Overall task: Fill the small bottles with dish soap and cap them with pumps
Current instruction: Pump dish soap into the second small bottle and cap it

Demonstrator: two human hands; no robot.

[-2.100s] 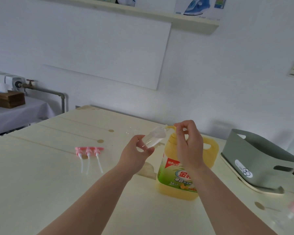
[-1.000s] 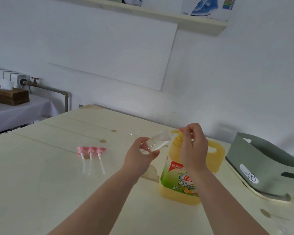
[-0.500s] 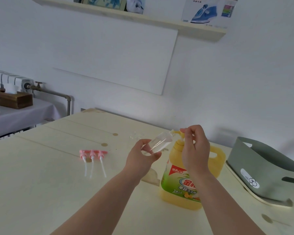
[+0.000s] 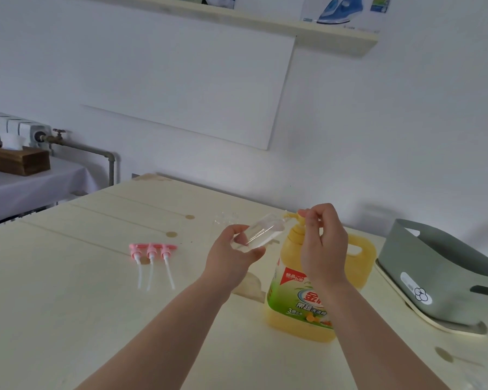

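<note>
Pumps [image 4: 152, 249]: we are leaving three pink ones lying side by side on the bench [image 4: 68, 305], tubes pointing toward us and well left of the hands. They are probably waiting for the capping step.
Left hand [image 4: 231, 263]: our grip is curling round the bottle's lower end and holding it clear of the bench.
Bottle [image 4: 258, 235]: we are tilting it so its mouth is meeting the jug's spout and soap can run straight in. We cannot tell how much is inside.
Jug [image 4: 307, 299]: it is standing upright on the bench just right of the left hand, and seems heavy enough to need no steadying.
Right hand [image 4: 321, 243]: our grip is pinching the jug's pump top from above, fingertips bunched, seemingly for pressing.
Tub [image 4: 440, 277]: it is sitting at the bench's right end, apart from the jug.
</note>
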